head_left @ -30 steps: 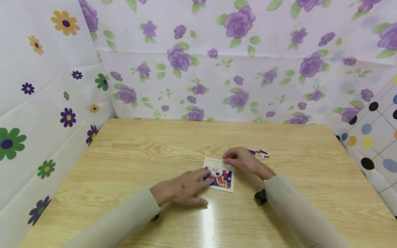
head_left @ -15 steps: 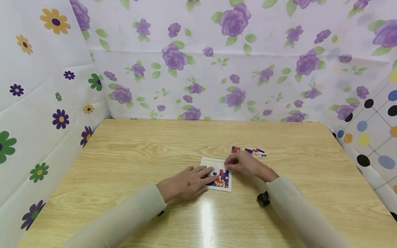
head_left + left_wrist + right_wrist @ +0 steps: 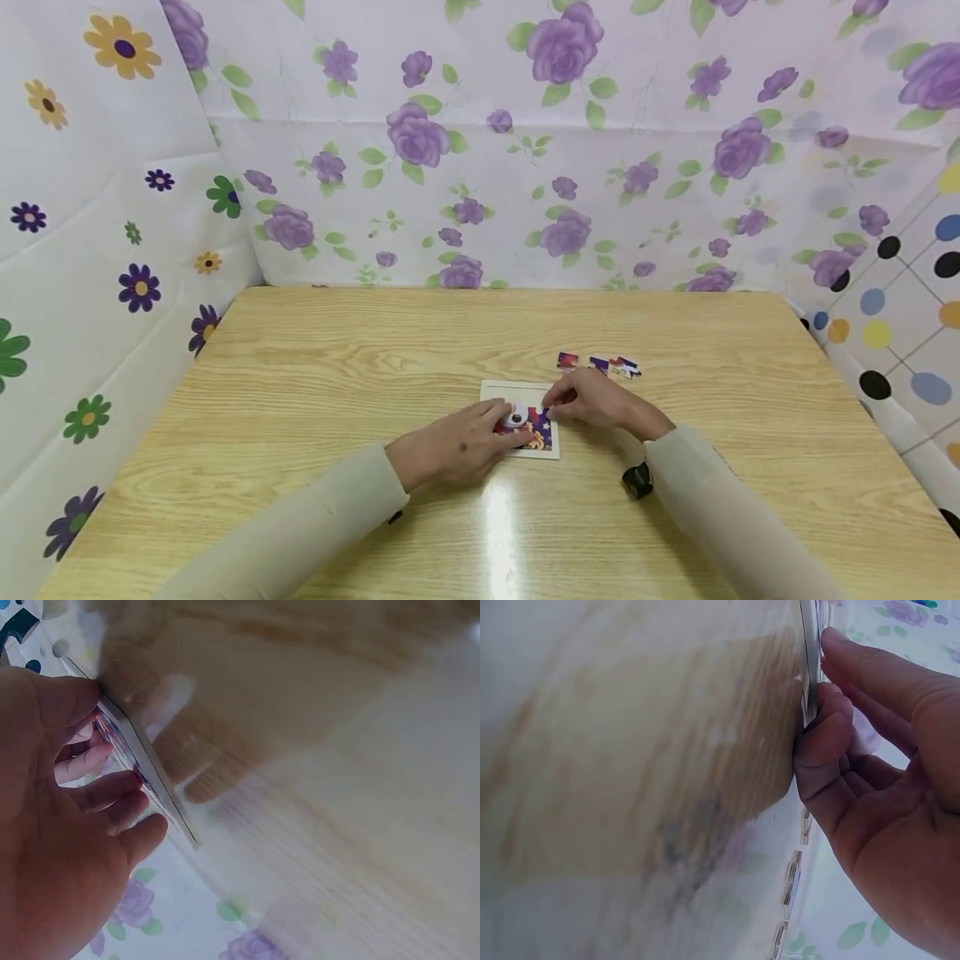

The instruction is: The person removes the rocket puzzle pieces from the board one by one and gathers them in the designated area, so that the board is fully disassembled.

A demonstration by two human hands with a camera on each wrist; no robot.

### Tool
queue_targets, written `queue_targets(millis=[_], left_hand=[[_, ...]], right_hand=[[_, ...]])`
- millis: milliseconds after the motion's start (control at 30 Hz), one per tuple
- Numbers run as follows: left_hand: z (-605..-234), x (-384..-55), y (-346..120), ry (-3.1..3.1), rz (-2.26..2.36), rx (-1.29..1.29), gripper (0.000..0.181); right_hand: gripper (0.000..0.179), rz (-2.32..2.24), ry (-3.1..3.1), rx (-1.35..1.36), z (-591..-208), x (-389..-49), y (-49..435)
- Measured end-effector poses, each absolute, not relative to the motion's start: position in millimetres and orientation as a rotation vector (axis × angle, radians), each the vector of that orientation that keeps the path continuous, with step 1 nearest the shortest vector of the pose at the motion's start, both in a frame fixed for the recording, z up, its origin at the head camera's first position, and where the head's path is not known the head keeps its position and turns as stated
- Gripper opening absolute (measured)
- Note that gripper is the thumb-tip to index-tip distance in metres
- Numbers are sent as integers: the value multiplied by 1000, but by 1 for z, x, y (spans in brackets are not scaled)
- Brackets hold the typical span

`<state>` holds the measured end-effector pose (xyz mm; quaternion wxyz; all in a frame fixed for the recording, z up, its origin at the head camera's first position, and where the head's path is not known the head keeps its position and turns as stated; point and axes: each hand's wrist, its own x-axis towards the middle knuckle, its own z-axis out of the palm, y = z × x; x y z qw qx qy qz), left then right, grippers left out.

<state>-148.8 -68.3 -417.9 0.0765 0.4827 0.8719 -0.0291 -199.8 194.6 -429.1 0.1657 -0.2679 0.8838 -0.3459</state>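
Observation:
A small jigsaw puzzle (image 3: 540, 442) with purple, red and white printing sits in its white frame tray (image 3: 517, 390). A strip along the tray's far side shows bare. My left hand (image 3: 461, 442) lies over the puzzle's left part, fingertips resting on its face; in the left wrist view, the thumb (image 3: 71, 701) is at the tray's edge. At the tray's right edge, my right hand (image 3: 592, 400) has its thumb and forefinger in a pinch on a puzzle piece at the picture's upper right. The fingers largely cover that piece, in the right wrist view too.
Beyond my right hand lie loose puzzle pieces: a red one (image 3: 567, 360), a purple one (image 3: 598, 364) and a white, red and purple one (image 3: 624, 367). The wooden table (image 3: 360, 367) meets a flowered cloth (image 3: 465, 208) at its far edge.
My right hand has come down from the bare far strip to the picture's upper right. My left hand has shifted slightly right, its thumb drawn in. The view has shifted a little.

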Motion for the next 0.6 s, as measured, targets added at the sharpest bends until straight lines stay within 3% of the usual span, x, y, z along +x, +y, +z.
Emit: queue_targets(millis=[600], left_hand=[[-415, -149, -67, 2559, 46, 1333, 49]], right_hand=[[10, -1003, 2480, -714, -427, -199, 191]])
